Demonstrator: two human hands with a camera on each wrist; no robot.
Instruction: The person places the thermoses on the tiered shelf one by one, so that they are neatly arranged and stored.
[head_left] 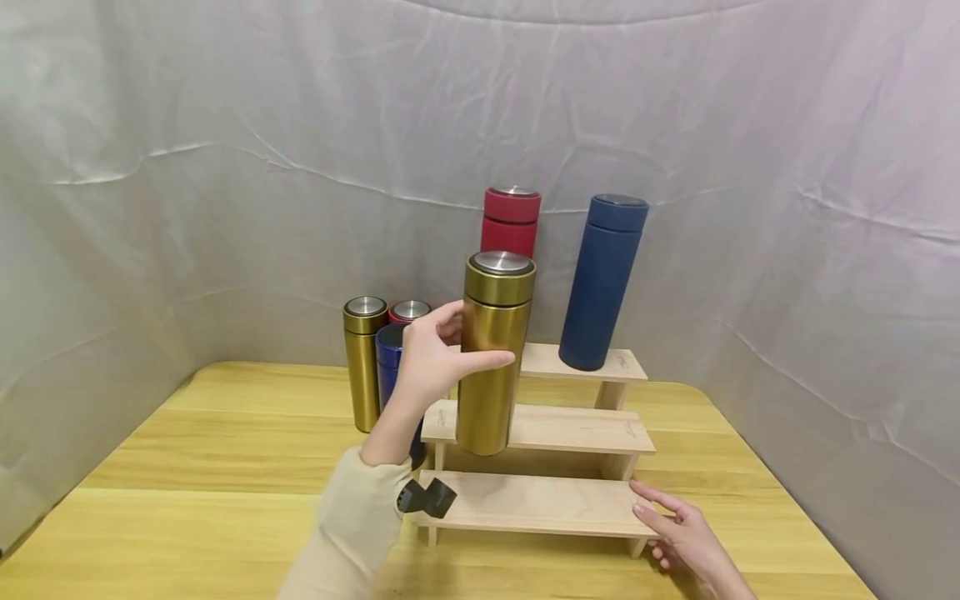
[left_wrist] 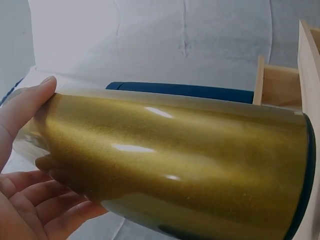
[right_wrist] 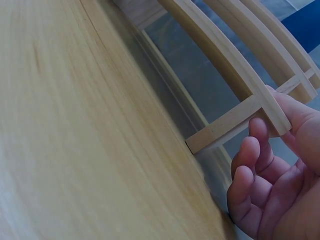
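Observation:
My left hand [head_left: 429,360] holds a shiny gold thermos [head_left: 489,392] with a silver-topped lid, thumb across its front and fingers behind it. The thermos is upright, and its base overlaps the middle shelf in the head view. In the left wrist view, the gold thermos [left_wrist: 190,160] fills the middle, its dark base beside pale wood. My right hand [head_left: 688,537] grips the right end of the bottom shelf of a three-tier wooden stand [head_left: 555,504]. Seen from the right wrist, several curled fingers [right_wrist: 243,182] lie below that shelf end, by its leg.
A matte blue thermos [head_left: 603,283] stands on the top shelf's right side. Left of it, a red thermos [head_left: 510,217] is partly hidden behind the gold one. Another gold thermos [head_left: 365,375], a red-rimmed one [head_left: 410,311] and a glossy blue one [head_left: 387,358] cluster left of the stand.

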